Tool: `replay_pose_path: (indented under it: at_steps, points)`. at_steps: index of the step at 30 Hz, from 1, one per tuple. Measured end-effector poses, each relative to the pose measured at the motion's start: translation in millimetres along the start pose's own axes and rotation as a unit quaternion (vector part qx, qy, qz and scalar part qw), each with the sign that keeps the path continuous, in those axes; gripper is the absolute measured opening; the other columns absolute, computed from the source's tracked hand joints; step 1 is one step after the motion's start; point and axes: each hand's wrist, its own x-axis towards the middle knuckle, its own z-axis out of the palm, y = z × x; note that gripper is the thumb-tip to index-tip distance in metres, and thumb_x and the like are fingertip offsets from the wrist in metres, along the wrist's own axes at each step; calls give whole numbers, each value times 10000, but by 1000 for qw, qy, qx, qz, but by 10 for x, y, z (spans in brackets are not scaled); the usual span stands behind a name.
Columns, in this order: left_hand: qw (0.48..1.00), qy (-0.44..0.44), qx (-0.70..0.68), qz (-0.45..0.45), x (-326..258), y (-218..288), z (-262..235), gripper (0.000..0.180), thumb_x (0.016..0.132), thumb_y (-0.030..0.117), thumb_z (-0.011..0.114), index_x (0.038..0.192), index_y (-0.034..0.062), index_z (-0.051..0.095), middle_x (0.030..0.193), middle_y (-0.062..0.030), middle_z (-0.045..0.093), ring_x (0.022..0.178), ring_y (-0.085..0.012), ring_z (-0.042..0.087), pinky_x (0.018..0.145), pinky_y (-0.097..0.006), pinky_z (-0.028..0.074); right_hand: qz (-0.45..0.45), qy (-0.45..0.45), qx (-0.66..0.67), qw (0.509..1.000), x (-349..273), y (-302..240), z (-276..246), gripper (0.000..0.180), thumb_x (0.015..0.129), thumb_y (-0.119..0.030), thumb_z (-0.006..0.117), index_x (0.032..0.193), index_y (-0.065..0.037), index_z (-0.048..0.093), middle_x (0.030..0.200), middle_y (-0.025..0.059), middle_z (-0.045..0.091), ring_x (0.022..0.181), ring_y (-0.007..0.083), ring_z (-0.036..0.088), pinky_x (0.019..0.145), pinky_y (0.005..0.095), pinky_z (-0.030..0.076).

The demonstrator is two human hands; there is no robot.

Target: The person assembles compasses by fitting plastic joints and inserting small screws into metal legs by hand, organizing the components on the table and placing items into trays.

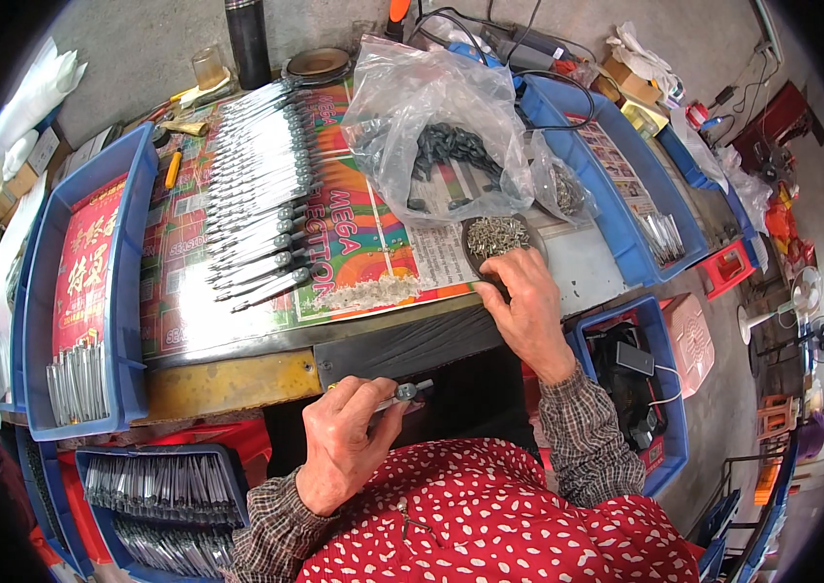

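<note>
My left hand (349,432) is closed in front of the table's near edge. Between its thumb and fingers is a small metal piece with a dark grey head (406,393); the rest of the piece is hidden by the hand. My right hand (526,301) reaches to the near rim of a round dark dish of small metal screws or pins (497,236). Its thumb and fingers are curled together, and whatever they pinch is too small to see. Left of the dish, a long row of slim silver pieces with dark ends (261,185) lies on the printed table covering.
Behind the dish is a clear plastic bag of dark parts (446,146). Blue trays flank the table at left (130,282) and right (616,199). Below left stands a bin of silver pieces (164,486). White granules (373,291) lie near the front edge.
</note>
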Motion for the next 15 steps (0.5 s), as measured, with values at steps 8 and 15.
replay_pose_path:
  at_steps: [8, 15]
  points:
    - [1000, -1, -3, 4, -2, -2, 0, 207, 721, -14, 749, 905, 25, 660, 704, -65, 583, 512, -144, 521, 481, -274, 426, 24, 18, 44, 999, -10, 19, -31, 93, 760, -2, 648, 834, -21, 597, 789, 106, 564, 798, 298, 531, 703, 403, 435]
    - [1000, -1, -6, 4, -9, -6, 12, 198, 726, -20, 745, 898, 21, 655, 705, -63, 582, 511, -140, 515, 478, -268, 423, 15, 19, 47, 999, 5, -7, -66, 78, 753, 15, 624, 821, -13, 597, 784, 106, 566, 796, 295, 535, 704, 400, 439]
